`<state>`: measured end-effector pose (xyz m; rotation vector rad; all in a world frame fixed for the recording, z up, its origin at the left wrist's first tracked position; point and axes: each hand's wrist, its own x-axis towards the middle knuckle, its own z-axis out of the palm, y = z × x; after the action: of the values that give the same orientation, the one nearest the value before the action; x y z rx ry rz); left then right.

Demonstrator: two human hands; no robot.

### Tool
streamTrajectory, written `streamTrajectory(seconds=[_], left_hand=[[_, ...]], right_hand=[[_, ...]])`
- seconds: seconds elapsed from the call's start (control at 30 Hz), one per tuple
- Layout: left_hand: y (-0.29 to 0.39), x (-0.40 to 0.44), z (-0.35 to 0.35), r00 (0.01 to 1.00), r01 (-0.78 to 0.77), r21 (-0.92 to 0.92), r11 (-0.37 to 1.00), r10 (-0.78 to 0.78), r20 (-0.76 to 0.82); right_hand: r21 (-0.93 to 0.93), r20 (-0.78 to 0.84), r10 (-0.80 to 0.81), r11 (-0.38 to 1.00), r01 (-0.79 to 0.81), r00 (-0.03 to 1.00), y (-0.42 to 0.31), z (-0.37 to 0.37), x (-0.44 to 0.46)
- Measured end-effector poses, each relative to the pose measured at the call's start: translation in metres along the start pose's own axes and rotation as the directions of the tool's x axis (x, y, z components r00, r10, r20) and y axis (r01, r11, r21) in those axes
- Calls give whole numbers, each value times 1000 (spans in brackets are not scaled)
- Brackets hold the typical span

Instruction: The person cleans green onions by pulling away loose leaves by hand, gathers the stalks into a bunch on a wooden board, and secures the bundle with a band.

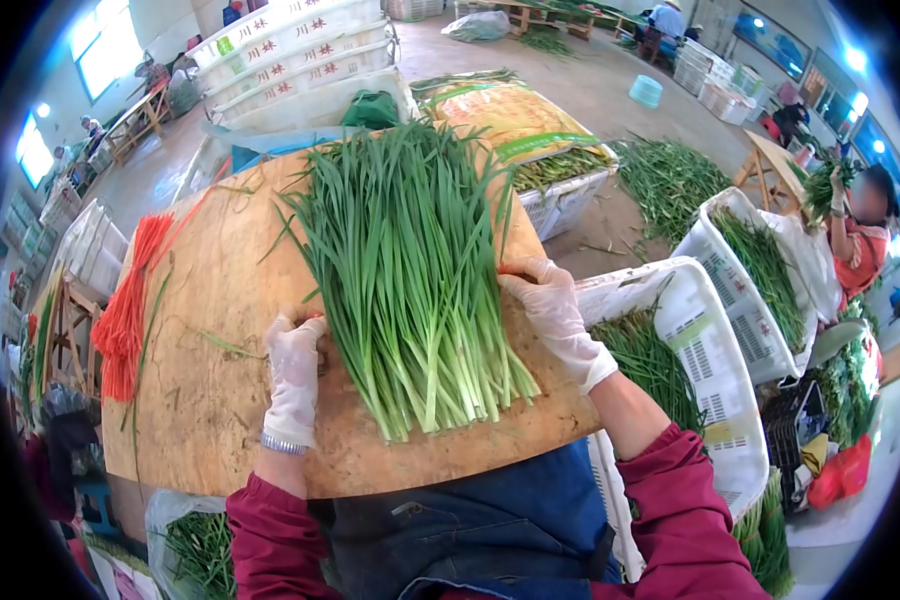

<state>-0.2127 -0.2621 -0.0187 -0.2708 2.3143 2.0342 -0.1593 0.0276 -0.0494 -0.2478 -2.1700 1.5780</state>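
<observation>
A wide bundle of garlic chives [410,280] lies flat on a wooden board [210,340], green leaves pointing away and pale stem ends toward me. At its left edge is my left hand [295,370], in a thin whitish glove, fingers closed with a bit of red tie strip at the tips. My right hand [552,305], gloved alike, is beside the right edge, its fingers pinched on a red bit as well. Whatever runs beneath the chives is hidden. A bunch of red tie strips [130,315] hangs over the board's left side.
White crates [705,330] of greens stand close on my right. Stacked white crates [300,50] and a sack-covered crate [560,205] are beyond the board. Loose greens [670,185] lie on the floor. A co-worker [860,240] at the right holds greens.
</observation>
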Motion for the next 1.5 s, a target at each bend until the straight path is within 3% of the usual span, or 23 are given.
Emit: streamTrajectory(seconds=[0.1, 0.2, 0.4, 0.5, 0.53, 0.63, 0.7, 0.77, 0.9, 0.97, 1.0, 1.1, 1.33, 1.43, 1.5], left_hand=[[-3, 3, -5, 998, 30, -90, 995, -25, 62], [-7, 4, -7, 995, 48, -155, 987, -34, 89], [2, 1, -8, 986, 44, -341, 939, 14, 166], [26, -9, -5, 980, 71, -360, 930, 2, 198], [33, -13, -4, 978, 93, -342, 935, -21, 207], [48, -27, 2, 975, 137, -277, 951, -81, 205], [54, -36, 6, 979, 150, -213, 965, -114, 170], [43, -35, 12, 998, 15, -96, 995, -8, 68], [39, -45, 16, 963, -235, 233, 944, 258, -73], [32, -46, 19, 906, -321, 474, 820, 411, -97], [30, -52, 22, 825, -390, 610, 690, 556, -101], [31, -54, 24, 853, -314, 694, 648, 514, -95], [29, -51, 23, 878, -285, 663, 692, 466, -109], [23, -42, 12, 905, -337, 501, 797, 420, -61], [21, -36, -3, 952, -300, 238, 924, 307, 6]], right_hand=[[-49, -2, -17, 999, 17, 1000, 0, 2, -1], [167, 19, 154, 974, -155, 988, -3, 5, -1], [463, 13, 214, 864, -195, 977, -21, 6, -6], [460, 107, 159, 867, -191, 981, -45, 8, -10], [539, 93, 150, 824, -177, 984, -45, 17, -11], [434, 85, 14, 900, -49, 996, -56, 34, -20], [195, 27, -273, 945, 262, 962, -63, 49, -27], [11, 5, -552, 834, 552, 834, -66, 65, -34], [-72, 7, -631, 773, 630, 775, -71, 86, -46], [-88, -14, -673, 738, 669, 740, -73, 93, -49], [-96, -23, -692, 720, 687, 722, -74, 96, -51], [-74, -41, -714, 700, 711, 699, -75, 96, -55], [-62, 54, -799, 596, 801, 599, -93, 111, -48], [-124, 154, -785, 586, 800, 599, -98, 120, -46], [-192, 210, -769, 574, 796, 604, -98, 123, -45]])
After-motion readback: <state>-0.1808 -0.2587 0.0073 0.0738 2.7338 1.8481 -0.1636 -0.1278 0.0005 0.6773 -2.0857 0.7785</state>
